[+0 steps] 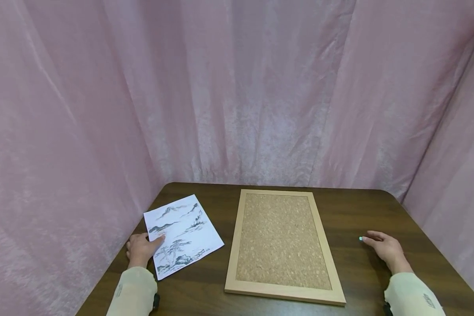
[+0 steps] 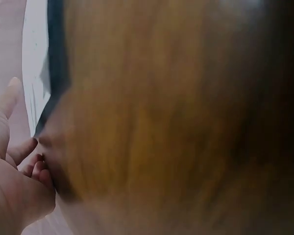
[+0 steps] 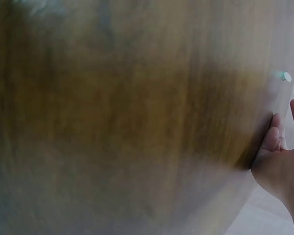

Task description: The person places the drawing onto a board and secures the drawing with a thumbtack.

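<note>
A white sheet with an ink landscape [image 1: 181, 228] lies askew on the left of the table. At its left edge is my left hand [image 1: 142, 250], the thumb spread over the sheet. The left wrist view shows fingertips [image 2: 25, 149] right at the edge of the sheet [image 2: 35, 63], with a wide gap to the thumb. My right hand [image 1: 388, 251] rests at the table's right side, fingers loosely bent. Just beyond its fingertips sits a tiny teal-and-white round piece [image 3: 286, 77], small in the head view. Midway between the hands is a cork board [image 1: 282, 241] in a pale wood frame.
The dark brown wooden table [image 1: 355, 210] has rounded far corners. Pink curtains [image 1: 260, 96] hang close behind it and along both sides. The cork board's near frame edge reaches toward the front of the table.
</note>
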`<action>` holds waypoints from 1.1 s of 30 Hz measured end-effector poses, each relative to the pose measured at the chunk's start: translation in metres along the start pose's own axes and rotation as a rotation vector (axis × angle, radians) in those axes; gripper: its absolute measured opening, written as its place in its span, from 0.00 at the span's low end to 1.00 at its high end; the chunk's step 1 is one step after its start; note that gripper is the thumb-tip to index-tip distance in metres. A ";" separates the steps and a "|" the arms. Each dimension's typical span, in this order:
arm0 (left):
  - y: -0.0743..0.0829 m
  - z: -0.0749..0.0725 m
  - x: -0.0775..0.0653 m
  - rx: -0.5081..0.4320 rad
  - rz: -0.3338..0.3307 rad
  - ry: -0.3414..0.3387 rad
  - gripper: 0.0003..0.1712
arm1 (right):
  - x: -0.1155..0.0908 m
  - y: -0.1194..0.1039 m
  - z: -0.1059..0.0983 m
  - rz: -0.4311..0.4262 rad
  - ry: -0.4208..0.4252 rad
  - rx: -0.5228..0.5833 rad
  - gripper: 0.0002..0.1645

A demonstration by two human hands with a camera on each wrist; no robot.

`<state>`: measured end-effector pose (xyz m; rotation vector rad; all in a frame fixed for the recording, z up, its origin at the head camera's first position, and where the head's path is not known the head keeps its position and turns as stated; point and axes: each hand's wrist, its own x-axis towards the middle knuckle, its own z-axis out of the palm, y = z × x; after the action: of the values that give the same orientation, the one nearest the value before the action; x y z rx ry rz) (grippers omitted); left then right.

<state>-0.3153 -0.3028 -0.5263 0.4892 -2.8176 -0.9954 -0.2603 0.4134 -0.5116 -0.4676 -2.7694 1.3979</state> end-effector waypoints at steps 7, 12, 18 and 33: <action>0.001 0.002 -0.002 0.020 0.025 0.031 0.40 | 0.002 -0.002 0.003 -0.045 0.045 -0.112 0.35; 0.003 0.003 -0.004 0.017 0.010 0.043 0.38 | 0.002 -0.002 0.008 -0.044 0.094 -0.158 0.28; 0.006 0.005 -0.005 0.002 0.007 0.053 0.36 | 0.002 -0.003 0.012 -0.052 0.140 -0.185 0.24; 0.014 -0.002 -0.001 -0.033 0.021 0.150 0.20 | 0.004 -0.005 0.013 -0.013 0.144 -0.240 0.23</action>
<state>-0.3175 -0.2933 -0.5155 0.5075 -2.6642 -0.9573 -0.2678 0.4013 -0.5160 -0.5296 -2.8261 0.9893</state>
